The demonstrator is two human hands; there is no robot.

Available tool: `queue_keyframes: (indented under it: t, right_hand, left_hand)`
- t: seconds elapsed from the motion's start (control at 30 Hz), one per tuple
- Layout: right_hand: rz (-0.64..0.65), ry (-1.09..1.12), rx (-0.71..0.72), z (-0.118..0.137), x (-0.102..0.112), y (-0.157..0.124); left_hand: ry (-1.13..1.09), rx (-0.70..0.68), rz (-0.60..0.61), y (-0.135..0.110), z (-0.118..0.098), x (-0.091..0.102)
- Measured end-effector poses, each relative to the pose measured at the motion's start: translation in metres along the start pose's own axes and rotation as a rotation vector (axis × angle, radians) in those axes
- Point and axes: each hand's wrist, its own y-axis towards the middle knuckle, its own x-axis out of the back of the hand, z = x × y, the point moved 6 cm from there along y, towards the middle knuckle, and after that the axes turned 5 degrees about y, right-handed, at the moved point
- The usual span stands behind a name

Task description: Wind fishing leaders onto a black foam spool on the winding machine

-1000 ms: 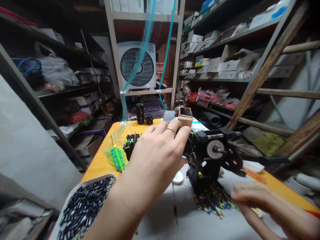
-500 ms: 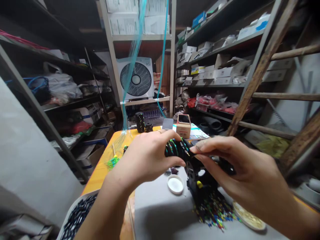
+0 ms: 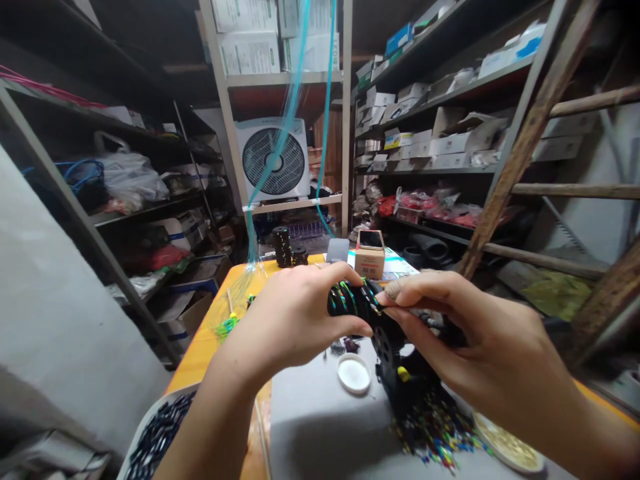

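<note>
My left hand is closed round a black spool wound with green and yellow threads, held just above the table. My right hand pinches at the spool's right end with thumb and forefinger. Under both hands stands a small black winding machine on a grey mat. A heap of small coloured pieces lies at the machine's foot.
A white cap lies on the mat. A white tray of dark small tubes sits front left. Black spools, a phone on a box and teal threads are at the far end. Shelves flank the orange table.
My right hand came up from the mat to the spool. My left hand lifted the spool off the machine and holds it; between the last two frames little has moved.
</note>
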Motion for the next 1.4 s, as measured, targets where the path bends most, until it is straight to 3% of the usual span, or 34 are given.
queue_keyframes:
  t: [0.27, 0.63, 1.07, 1.17, 1.27, 1.4]
  right_hand:
    - [0.063, -0.03, 0.131, 0.006, -0.004, 0.0]
    - [0.079, -0.047, 0.157, 0.004, -0.008, -0.009]
    - [0.182, -0.194, 0.165, -0.004, -0.015, -0.019]
    - [0.127, -0.209, 0.128, -0.007, -0.014, -0.018]
    - [0.053, -0.214, 0.135, -0.005, -0.012, -0.013]
    - [0.048, -0.242, 0.205, 0.003, -0.011, -0.004]
  left_hand:
    - [0.043, -0.034, -0.017, -0.002, -0.002, 0.0]
    - [0.399, -0.12, -0.05, -0.017, -0.017, -0.016]
    - [0.378, -0.152, -0.051, -0.015, -0.013, -0.013]
    - [0.378, -0.14, -0.05, -0.015, -0.011, -0.013]
    - [0.278, -0.113, 0.002, -0.01, -0.007, -0.01]
    - [0.095, -0.057, 0.124, -0.002, 0.0, -0.004]
